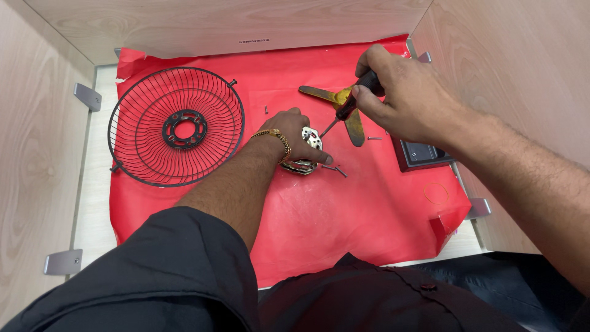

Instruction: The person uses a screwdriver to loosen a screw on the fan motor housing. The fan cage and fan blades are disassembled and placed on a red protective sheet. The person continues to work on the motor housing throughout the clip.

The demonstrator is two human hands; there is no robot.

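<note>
Motor housing [305,152] is sitting mid-sheet on the red paper [319,215], and I'm clamping it down with my left hand [296,139], fingers curled over it. My right hand [399,92] is gripping the screwdriver [351,101], tip angling onto the housing. Wire fan guard [176,126] is lying left, loose screws [337,169] beside.

My left hand [296,140] lies palm down near the middle of the red sheet, fingers curled and closed over what is under it. The left arm comes from the near edge, with a dark sleeve pushed up. My right hand [396,92] is higher, toward the far right corner, closed in a fist grip, wrist bent down.
</note>
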